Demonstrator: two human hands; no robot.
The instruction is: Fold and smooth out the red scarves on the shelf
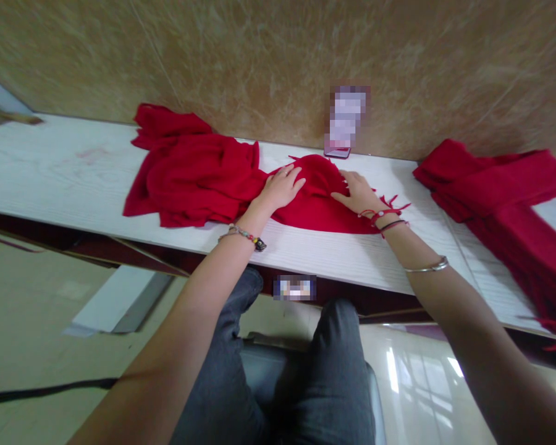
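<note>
A red fringed cloth [317, 207] lies on the white tabletop [319, 248] in front of me, its fringe towards the back and right. My left hand [283, 186] rests on its left part with the fingers spread. On its right part lies my right hand [358, 193], palm down, thumb apart from the fingers. The cloth runs on to the left into a bunched, crumpled red heap [194, 179]; whether both are one piece I cannot tell.
Another red fringed scarf [486, 191] lies folded across itself at the right, hanging over the front edge. A blurred phone [347, 117] leans against the marbled wall [259, 68] behind the table. Below the table are my knees and a white board [115, 300] on the floor.
</note>
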